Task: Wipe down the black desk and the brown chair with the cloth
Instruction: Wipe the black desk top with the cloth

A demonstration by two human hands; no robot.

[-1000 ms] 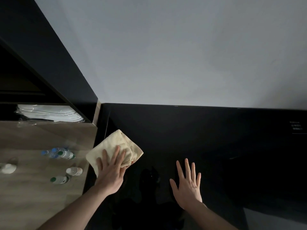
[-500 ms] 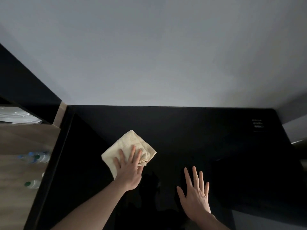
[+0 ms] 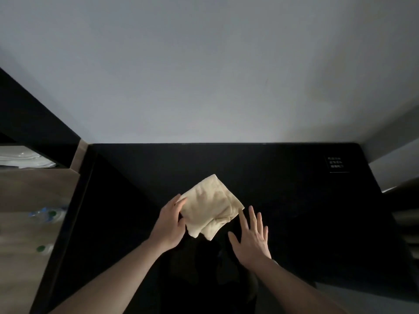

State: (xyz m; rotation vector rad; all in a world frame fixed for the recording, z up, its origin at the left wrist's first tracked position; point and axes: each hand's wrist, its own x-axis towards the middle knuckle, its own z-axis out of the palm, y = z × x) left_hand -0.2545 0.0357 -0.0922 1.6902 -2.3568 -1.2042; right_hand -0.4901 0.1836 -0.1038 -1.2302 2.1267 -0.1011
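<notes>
A folded pale yellow cloth [image 3: 210,205] lies on the glossy black desk [image 3: 294,200], near its middle. My left hand [image 3: 170,220] holds the cloth's left edge, thumb on top and fingers curled under it. My right hand [image 3: 251,236] is flat with fingers spread, just right of the cloth, fingertips close to its right corner. The brown chair is out of view.
A small label [image 3: 336,164] sits at the desk's back right corner. Left of the desk is a wooden counter [image 3: 27,200] with water bottles [image 3: 48,213] and white folded linen [image 3: 22,158] on a shelf. A grey wall rises behind the desk.
The cloth slid right toward the desk's middle. My left hand went from pressing flat on top of it to gripping its left edge. My right hand now lies close beside the cloth.
</notes>
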